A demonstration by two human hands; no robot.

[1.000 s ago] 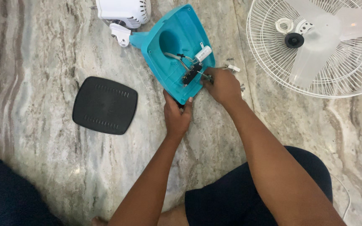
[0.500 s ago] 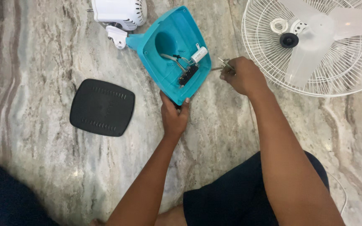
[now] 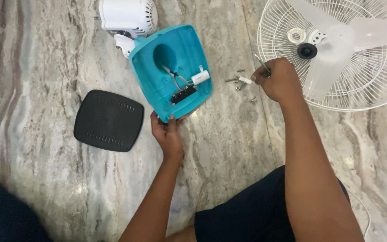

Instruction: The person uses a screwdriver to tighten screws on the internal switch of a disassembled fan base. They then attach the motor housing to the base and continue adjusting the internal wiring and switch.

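A teal fan base (image 3: 172,71) lies upside down on the marble floor (image 3: 45,89), with its open underside facing up, so that the wires, a small white cylinder (image 3: 200,77) and a dark switch block (image 3: 183,94) inside it are seen. Its near corner is pinched by the left hand (image 3: 167,134), thumb and fingers closed on the rim, and the base is held steady in this way. The right hand (image 3: 277,80) is to the right of the base, just beside a group of loose screws (image 3: 240,81) on the floor; it is closed around a thin tool (image 3: 262,64), probably a screwdriver, of which only the tip is visible. A black cover plate (image 3: 108,120) lies to the left of the base, apart from it, a white motor housing (image 3: 128,18) lies at the far side, and a white fan grille (image 3: 337,54) with the blades is at the far right. For this step to be done well, it is judged that the base should be kept pressed flat and not tilted, and that the screws should be kept together and away from the grille.
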